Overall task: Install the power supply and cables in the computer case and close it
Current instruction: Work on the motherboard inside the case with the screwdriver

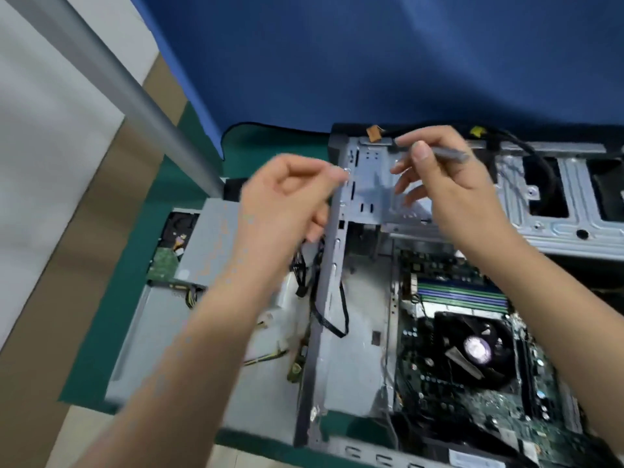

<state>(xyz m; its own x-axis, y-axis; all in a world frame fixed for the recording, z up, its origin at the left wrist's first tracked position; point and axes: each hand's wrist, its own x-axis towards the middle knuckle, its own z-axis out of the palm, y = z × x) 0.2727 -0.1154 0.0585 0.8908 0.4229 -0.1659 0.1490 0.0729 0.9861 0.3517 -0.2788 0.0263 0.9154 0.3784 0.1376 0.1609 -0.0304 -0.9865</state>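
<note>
The open computer case [329, 298] lies on a green mat, its motherboard [449, 420] and black CPU fan [476, 346] facing up. A grey power supply box [209, 244] with yellow and black wires sits left of the case, outside its wall. My left hand [287, 201] hovers at the case's top left corner, its fingertips pinched together on something small and blurred, perhaps a screw. My right hand [449, 184] grips a thin grey screwdriver [445, 153] whose tip rests at the top of the metal drive cage [374, 187].
Black cables [530, 148] with orange and yellow connectors run along the case's far edge. A loose black cable loop [341, 319] hangs over the case wall. A grey metal post [135, 96] rises at the left. A blue cloth covers the background.
</note>
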